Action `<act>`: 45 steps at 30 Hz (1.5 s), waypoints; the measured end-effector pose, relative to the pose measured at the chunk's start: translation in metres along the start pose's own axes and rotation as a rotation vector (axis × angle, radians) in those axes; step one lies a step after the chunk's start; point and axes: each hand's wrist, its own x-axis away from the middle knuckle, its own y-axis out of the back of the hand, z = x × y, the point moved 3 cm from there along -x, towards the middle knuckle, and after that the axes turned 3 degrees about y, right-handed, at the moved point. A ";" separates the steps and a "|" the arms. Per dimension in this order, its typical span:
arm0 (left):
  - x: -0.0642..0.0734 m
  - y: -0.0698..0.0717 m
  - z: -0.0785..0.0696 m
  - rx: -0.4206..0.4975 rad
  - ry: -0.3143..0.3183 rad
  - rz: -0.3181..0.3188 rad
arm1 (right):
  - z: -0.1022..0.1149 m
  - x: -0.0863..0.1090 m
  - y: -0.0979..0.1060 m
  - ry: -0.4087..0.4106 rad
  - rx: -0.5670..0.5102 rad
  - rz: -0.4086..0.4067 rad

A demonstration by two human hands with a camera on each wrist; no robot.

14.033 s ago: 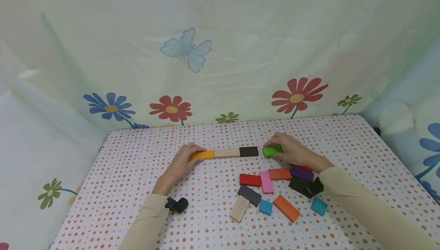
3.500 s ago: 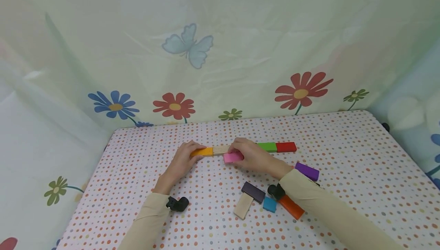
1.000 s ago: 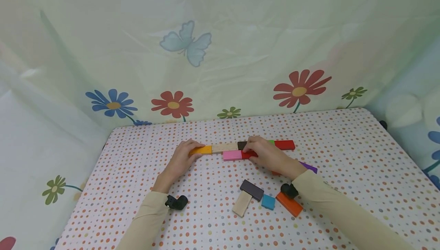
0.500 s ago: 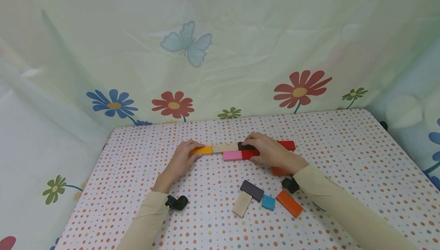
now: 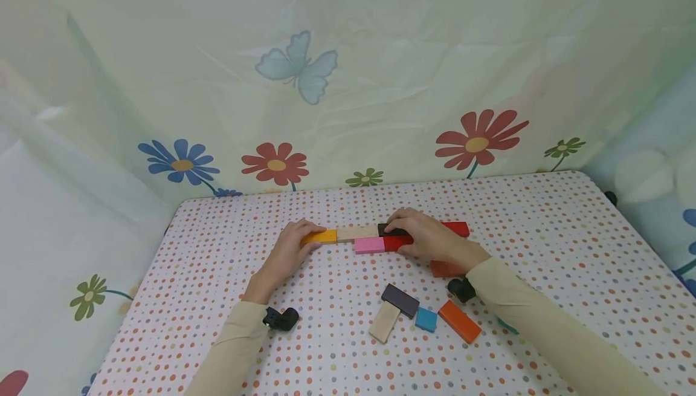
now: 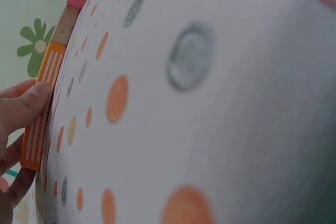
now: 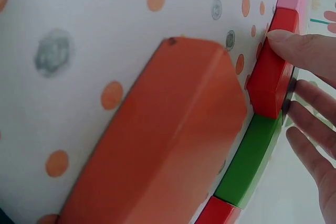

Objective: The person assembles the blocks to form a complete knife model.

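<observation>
Clock centred on the red block point(image 5: 396, 243), 12 toward the hanging cloth point(image 5: 380, 87).

Red block lies flat on the bench point(image 5: 326, 353); pink block point(image 5: 369, 245) meets its end at 9, black block point(image 5: 382, 230) sits behind it at 12. Right hand point(image 5: 429, 240): thumb presses the red block's near face, other fingers a little apart on the black block's far side, pinching the pair crosswise (whether every fingertip touches, I cannot tell). Left hand point(image 5: 287, 252), at 9: fingers pinch the yellow block point(image 5: 326, 237), thumb along its near long side.

Handling, my judgement: wood, probably; light, stiff, not fragile. Smooth faces could skid on the bench if pushed unevenly. Best hold: across the narrow width, mid-length; gripping one end would likely swing it into neighbours. Loose orange block point(image 5: 459, 321), between 4 and 5, offers both long sides.
</observation>
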 end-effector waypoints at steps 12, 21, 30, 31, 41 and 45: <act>-0.002 0.000 0.000 0.001 0.006 -0.001 | -0.003 -0.002 0.001 0.011 -0.024 -0.002; -0.001 0.001 0.000 -0.001 0.007 -0.002 | -0.005 -0.003 0.002 0.025 -0.055 0.019; 0.001 0.001 0.001 0.008 0.001 -0.003 | -0.001 0.002 0.008 0.060 -0.104 -0.019; 0.001 0.001 0.001 0.008 0.001 -0.004 | 0.000 0.004 0.011 0.071 -0.117 -0.031; 0.000 0.000 0.000 0.002 0.002 -0.009 | 0.001 0.052 0.035 0.046 -0.087 0.075; -0.001 -0.001 0.000 -0.002 -0.003 -0.013 | -0.011 0.078 0.030 0.062 -0.090 0.112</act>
